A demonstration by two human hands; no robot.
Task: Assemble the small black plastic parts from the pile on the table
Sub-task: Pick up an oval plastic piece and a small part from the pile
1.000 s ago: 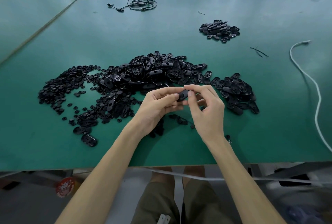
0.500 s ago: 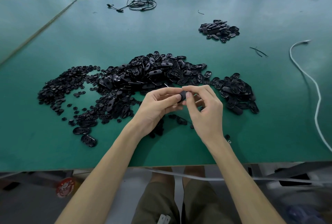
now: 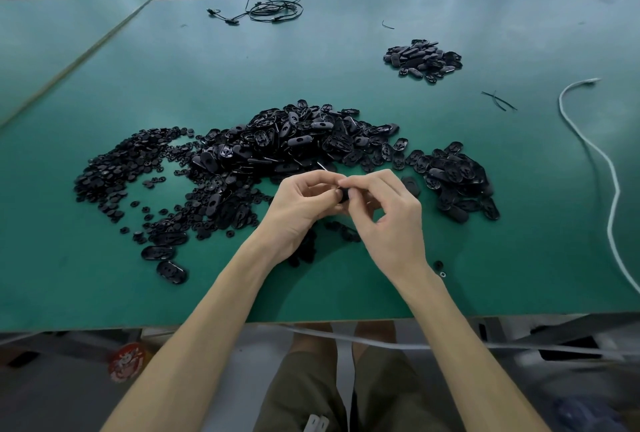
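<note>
We see the left hand [image 3: 298, 213] and the right hand [image 3: 391, 227] meet fingertip to fingertip above the table [image 3: 346, 85], with a small black part [image 3: 344, 196] between them. Both hands pinch it. The left thumb and curled fingers close on it from one side, the right thumb and forefinger from the other. The fingers hide most of the part, so we cannot tell its shape, or whether it is one piece or two.

Just beyond the grip, and spreading to its left, lies the pile [image 3: 294, 147] of oval shells. Further left of the grip it thins into small round pieces [image 3: 117, 168]. To the right of the grip sits a heap [image 3: 457, 182], joined to the pile by a scatter of shells. One shell [image 3: 410, 186] lies just beside the right fingers. Below the grip, in the shadow of the hands, we make out a few loose parts [image 3: 304, 251] on the table. On the near side of the grip, beside the right wrist, lie two tiny pieces [image 3: 439, 264].

Far beyond the grip and to its right, well apart from everything else, is a second pile [image 3: 422, 59]. A white cord [image 3: 606, 161] runs down the table far to the right of the grip, and a black cable [image 3: 270, 11] is coiled at the far edge.
</note>
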